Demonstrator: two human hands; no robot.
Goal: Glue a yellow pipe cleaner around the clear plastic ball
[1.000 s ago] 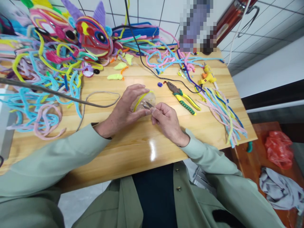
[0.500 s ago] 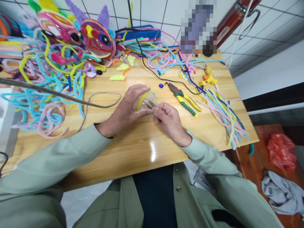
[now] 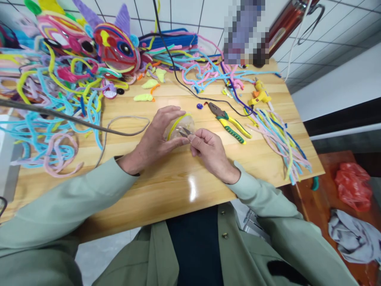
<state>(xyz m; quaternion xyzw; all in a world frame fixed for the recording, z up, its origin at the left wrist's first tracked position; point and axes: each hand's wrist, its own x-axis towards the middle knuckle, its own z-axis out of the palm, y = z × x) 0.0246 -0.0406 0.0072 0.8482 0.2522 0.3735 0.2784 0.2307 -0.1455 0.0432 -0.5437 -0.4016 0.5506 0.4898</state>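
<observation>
My left hand (image 3: 159,133) is curved around a clear plastic dome (image 3: 189,121) with a yellow strip running across it, and grips it above the table. Pinched in my right hand (image 3: 208,149) is a pair of small pointed scissors (image 3: 185,131). Their blades point left and lie against or just in front of the dome; I cannot tell whether they touch it. My right fist hides the handles. Green-and-yellow pliers (image 3: 229,123) lie to the right of both hands, near a small dark blue coil (image 3: 199,106).
Tangled pipe cleaners (image 3: 62,119) cover the table's left side, below two colourful animal heads (image 3: 117,47). At the right are a yellow glue gun (image 3: 260,95) and a pipe cleaner bundle (image 3: 279,139). A black cable (image 3: 181,79) crosses the back; yellow-green pieces (image 3: 143,97) lie mid-table.
The view has shifted slightly. The scissor blades look closer together than before, and my right hand has edged a little to the left with them. My left hand keeps its grip on the dome.
</observation>
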